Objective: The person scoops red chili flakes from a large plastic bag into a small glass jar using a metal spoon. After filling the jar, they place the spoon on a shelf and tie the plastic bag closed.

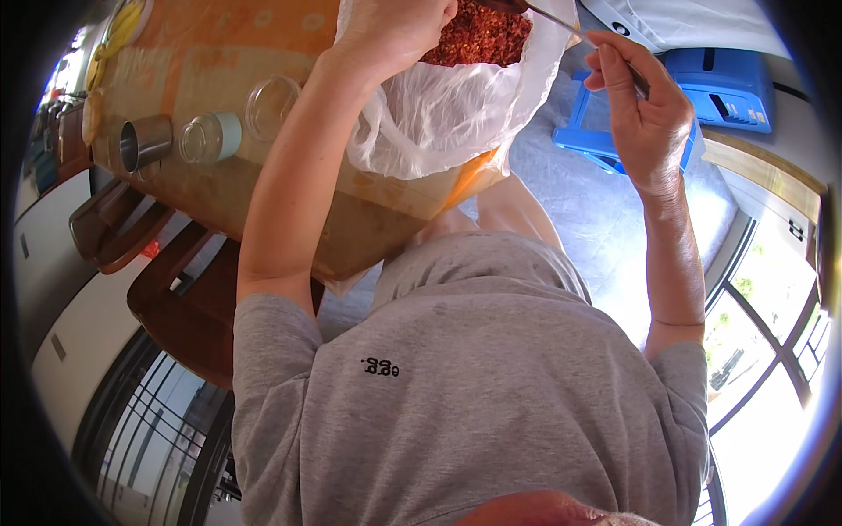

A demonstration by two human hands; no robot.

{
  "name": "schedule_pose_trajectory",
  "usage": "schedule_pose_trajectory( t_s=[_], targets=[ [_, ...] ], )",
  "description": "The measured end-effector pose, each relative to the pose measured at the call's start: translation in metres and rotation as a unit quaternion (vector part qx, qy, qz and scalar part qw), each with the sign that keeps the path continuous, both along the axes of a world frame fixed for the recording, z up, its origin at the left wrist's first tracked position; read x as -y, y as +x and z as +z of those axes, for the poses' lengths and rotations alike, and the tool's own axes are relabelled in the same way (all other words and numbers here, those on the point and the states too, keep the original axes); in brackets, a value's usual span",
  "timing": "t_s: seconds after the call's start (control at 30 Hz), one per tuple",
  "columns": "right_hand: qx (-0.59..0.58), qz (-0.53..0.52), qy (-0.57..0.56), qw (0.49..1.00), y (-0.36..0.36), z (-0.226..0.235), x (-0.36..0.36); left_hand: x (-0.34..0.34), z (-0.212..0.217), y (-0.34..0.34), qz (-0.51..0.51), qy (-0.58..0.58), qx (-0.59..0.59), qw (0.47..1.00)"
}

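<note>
At the far left of the table [210, 79], which is covered with an orange patterned cloth under clear plastic, a shiny steel cup [145, 142] lies on its side. Just right of it a clear glass jar with a pale lid [209, 138] also lies tipped over, and a second clear glass jar [270, 105] sits a little farther off. Dark brown wooden chairs [175, 298] stand along the table's near left edge.

Moving right, the left hand [395, 31] reaches across the table and is closed around the rim of a thin white plastic bag [438, 114], fingers gripping the gathered plastic at its opening. The bag sits at the far right end of the table, its lower part hanging over the corner, and it is filled with crushed red chilli flakes [478, 39].

Farther right, the right hand [645, 114] is raised beside the bag, with thumb and fingers pinched on the handle of a slim metal spoon [561, 22]. The spoon's far end lies over the chilli flakes at the upper edge of the view, so its bowl cannot be made out.

Beyond the right hand, a blue plastic stool [719, 92] stands on the pale tiled floor [588, 202].
</note>
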State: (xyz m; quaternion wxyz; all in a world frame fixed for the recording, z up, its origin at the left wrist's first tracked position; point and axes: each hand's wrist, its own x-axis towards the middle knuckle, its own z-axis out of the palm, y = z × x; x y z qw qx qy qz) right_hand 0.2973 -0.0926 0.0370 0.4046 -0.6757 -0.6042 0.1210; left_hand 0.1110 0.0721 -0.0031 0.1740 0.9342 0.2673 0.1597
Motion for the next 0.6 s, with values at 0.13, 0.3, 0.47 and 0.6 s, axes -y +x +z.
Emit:
schedule_pose_trajectory(
  t_s=[0.13, 0.3, 0.47, 0.6],
  targets=[
    [0.002, 0.01, 0.005, 1.0, 0.005, -0.006, 0.0, 0.002, -0.003, 0.009, -0.016, 0.014, -0.023, 1.0],
    [0.0, 0.014, 0.009, 1.0, 0.005, -0.006, 0.0, 0.0, -0.005, 0.014, -0.019, 0.016, -0.03, 0.999],
    [-0.009, 0.011, 0.009, 1.0, 0.005, -0.006, -0.001, -0.003, -0.002, 0.011, -0.001, -0.008, -0.008, 1.0],
    [-0.023, 0.019, 0.011, 0.999, 0.006, -0.006, 0.0, -0.002, 0.001, 0.002, 0.025, -0.032, 0.023, 0.999]
  ],
)
